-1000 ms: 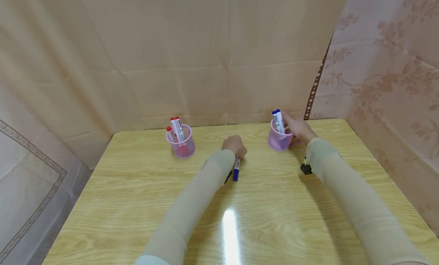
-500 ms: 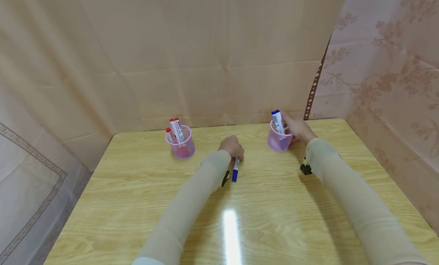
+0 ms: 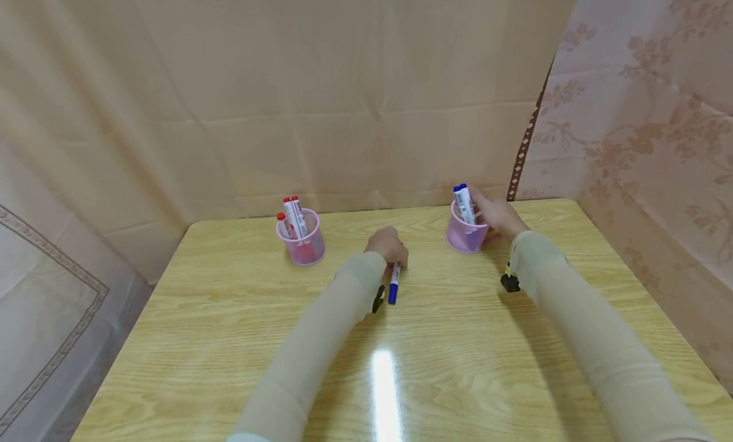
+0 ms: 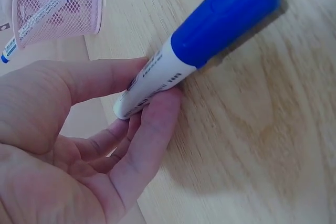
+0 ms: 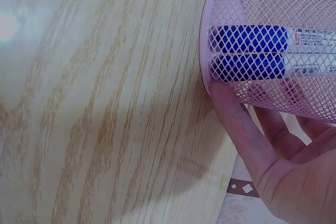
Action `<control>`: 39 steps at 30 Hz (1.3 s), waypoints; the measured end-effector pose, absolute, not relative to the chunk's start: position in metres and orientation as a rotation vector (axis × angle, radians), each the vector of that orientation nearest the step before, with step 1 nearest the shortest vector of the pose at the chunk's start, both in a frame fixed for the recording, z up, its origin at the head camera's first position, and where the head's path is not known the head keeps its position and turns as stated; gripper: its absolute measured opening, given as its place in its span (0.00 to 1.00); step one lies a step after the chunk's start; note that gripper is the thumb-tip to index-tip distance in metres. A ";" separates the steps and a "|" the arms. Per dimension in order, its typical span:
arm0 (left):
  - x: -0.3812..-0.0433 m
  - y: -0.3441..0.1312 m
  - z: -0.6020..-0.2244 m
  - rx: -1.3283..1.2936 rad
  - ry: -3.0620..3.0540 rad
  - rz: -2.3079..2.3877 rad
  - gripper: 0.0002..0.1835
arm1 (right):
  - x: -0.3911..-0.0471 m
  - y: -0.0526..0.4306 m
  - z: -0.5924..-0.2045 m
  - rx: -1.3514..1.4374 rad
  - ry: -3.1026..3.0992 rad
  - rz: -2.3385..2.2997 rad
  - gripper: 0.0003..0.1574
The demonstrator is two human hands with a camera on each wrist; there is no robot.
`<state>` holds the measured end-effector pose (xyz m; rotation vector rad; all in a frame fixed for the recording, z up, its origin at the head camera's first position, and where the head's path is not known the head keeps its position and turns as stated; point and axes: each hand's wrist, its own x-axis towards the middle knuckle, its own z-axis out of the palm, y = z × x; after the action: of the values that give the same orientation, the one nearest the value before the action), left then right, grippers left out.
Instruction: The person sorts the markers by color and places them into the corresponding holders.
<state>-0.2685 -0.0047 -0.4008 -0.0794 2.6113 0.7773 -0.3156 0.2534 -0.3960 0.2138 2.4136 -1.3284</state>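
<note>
My left hand pinches a white whiteboard marker by its barrel, low over the table. The marker's blue cap points toward me. In the left wrist view the thumb and fingers lie on opposite sides of the barrel. At the back right, my right hand grips the far side of a pink mesh pen cup that stands upright. Two blue markers lean inside it. Through the mesh in the right wrist view, blue caps show at the cup's base, with a finger beside the bottom rim.
Another pink mesh pen cup stands at the back left with several red markers in it. The wooden table ends at a beige curtain behind. A patterned cloth hangs on the right.
My left hand has shifted slightly left, and the marker in its fingers has come a little left with it. The right hand and both pen cups stay practically still.
</note>
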 end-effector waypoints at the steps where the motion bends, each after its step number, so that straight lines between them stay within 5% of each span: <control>1: -0.269 -0.005 -0.402 -0.082 2.608 0.782 0.09 | -0.315 0.253 -0.396 0.214 2.414 -1.328 0.73; 25: -0.272 0.003 -0.393 -0.081 2.319 1.016 0.07 | -0.317 0.254 -0.395 0.237 2.408 -1.326 0.77; 33: -0.270 0.000 -0.387 -0.025 2.186 1.098 0.08 | -0.318 0.254 -0.395 0.238 2.403 -1.338 0.69; 39: -0.262 0.000 -0.374 -0.007 2.124 1.075 0.06 | -0.316 0.253 -0.394 0.230 2.400 -1.340 0.74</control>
<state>-0.2616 -0.0004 -0.3736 -0.0073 2.1240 1.0754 -0.3164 0.2530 -0.3942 0.2305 2.4001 -1.3401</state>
